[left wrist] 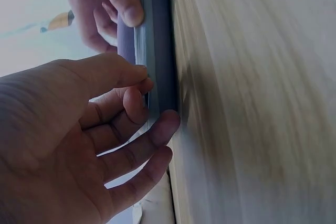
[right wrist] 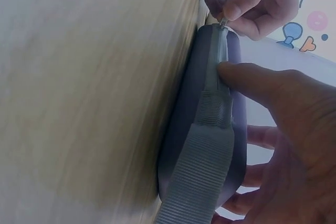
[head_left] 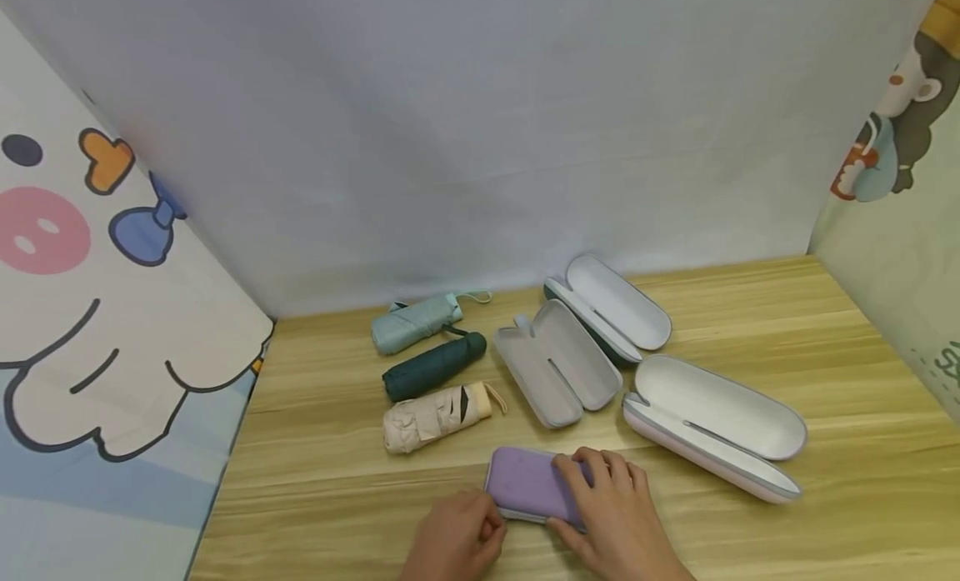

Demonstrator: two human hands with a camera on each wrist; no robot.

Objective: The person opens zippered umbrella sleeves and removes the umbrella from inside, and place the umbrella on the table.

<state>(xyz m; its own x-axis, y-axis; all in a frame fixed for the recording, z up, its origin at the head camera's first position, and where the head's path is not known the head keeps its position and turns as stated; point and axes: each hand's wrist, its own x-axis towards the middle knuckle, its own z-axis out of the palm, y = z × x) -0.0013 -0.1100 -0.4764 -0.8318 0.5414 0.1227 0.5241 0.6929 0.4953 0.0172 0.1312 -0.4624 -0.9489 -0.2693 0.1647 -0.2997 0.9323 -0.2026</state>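
A purple zippered case [head_left: 525, 481] lies on the wooden table near its front. My right hand [head_left: 618, 506] grips its right part, thumb on the near side and fingers over the top. At the left end, my left hand [head_left: 453, 535] pinches the small zipper pull [right wrist: 224, 22] between thumb and index finger. The right wrist view shows the grey zipper band [right wrist: 212, 66] along the side, with the right thumb pressing on it. A ribbed grey strip [right wrist: 202, 166] covers the band's nearer end. In the left wrist view the other left fingers are loosely bent beside the case.
Behind the case lie three folded umbrellas: light teal [head_left: 416, 323], dark green [head_left: 435, 367] and cream [head_left: 435, 418]. To their right, three glasses cases stand with lids up: grey [head_left: 558, 368], dark green outside [head_left: 618, 302] and pink outside [head_left: 712, 435]. A pale curtain [head_left: 480, 147] hangs behind.
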